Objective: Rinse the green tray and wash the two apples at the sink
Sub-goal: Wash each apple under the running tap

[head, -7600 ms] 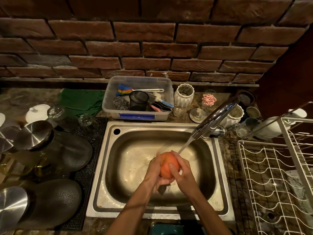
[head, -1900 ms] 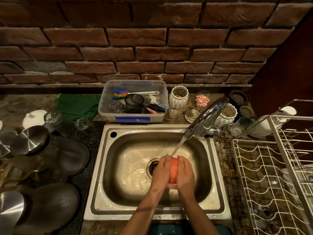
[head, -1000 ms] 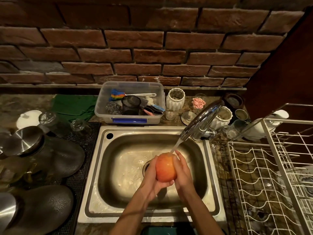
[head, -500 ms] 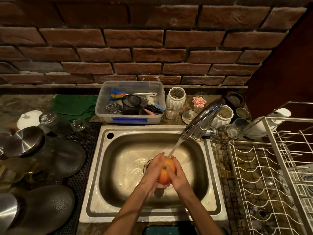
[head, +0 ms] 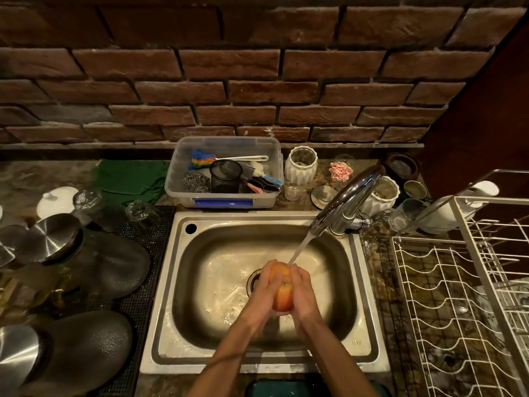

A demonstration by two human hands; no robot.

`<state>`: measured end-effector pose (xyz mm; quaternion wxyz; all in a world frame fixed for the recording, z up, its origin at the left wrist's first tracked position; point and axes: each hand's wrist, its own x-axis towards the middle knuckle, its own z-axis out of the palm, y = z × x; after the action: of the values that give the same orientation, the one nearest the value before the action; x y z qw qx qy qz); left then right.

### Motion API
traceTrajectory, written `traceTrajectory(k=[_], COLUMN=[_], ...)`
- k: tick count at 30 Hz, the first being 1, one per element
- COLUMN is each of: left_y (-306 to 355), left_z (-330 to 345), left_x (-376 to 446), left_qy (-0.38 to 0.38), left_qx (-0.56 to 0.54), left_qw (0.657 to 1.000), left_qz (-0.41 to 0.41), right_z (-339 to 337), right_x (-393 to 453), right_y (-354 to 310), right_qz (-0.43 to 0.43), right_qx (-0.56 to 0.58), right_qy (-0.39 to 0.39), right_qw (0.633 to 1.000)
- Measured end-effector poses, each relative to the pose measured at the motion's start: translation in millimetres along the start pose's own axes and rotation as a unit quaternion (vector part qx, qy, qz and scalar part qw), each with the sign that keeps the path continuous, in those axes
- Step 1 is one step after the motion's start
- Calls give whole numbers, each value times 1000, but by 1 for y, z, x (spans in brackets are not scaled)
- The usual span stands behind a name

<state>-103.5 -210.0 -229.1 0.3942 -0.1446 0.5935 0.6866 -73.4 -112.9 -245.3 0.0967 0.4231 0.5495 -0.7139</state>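
An orange-red apple (head: 282, 290) is pressed between my left hand (head: 264, 290) and my right hand (head: 302, 293) over the steel sink (head: 183, 282), right of the drain. Water runs from the chrome tap (head: 346, 200) onto the top of the apple. Both palms cover the apple's sides, so only a strip of it shows. A dark green tray edge (head: 274, 388) shows at the bottom of the frame, in front of the sink. No second apple is in sight.
A clear box of scrubbers and brushes (head: 224, 173) stands behind the sink. A green cloth (head: 128, 179) lies to its left. Dark pots and steel lids (head: 71, 267) crowd the left mat. A white wire rack (head: 458, 296) fills the right counter. White jars (head: 300, 167) stand near the tap.
My hands keep turning and rubbing the apple under the stream. A second ago much of the apple showed; now both palms close around it.
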Motion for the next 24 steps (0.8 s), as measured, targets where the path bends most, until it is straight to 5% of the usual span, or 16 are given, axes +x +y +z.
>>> traceTrajectory(k=[6,15,24], left_y=[3,-16,-20], left_z=[-20,-21,-24], left_x=[-1,-6,-3], left_qy=[-87,-23,38], left_qx=[-11,-109,-153], left_qw=[995,994,987], left_qz=[-48,17,31], right_z=[-15,-28,-72], right_x=[1,-1,24], right_y=[0,-10,-36], right_qz=[61,59,-75], right_qx=[36,89,-72], right_qy=[0,-31,14], right_qw=[997,994,995])
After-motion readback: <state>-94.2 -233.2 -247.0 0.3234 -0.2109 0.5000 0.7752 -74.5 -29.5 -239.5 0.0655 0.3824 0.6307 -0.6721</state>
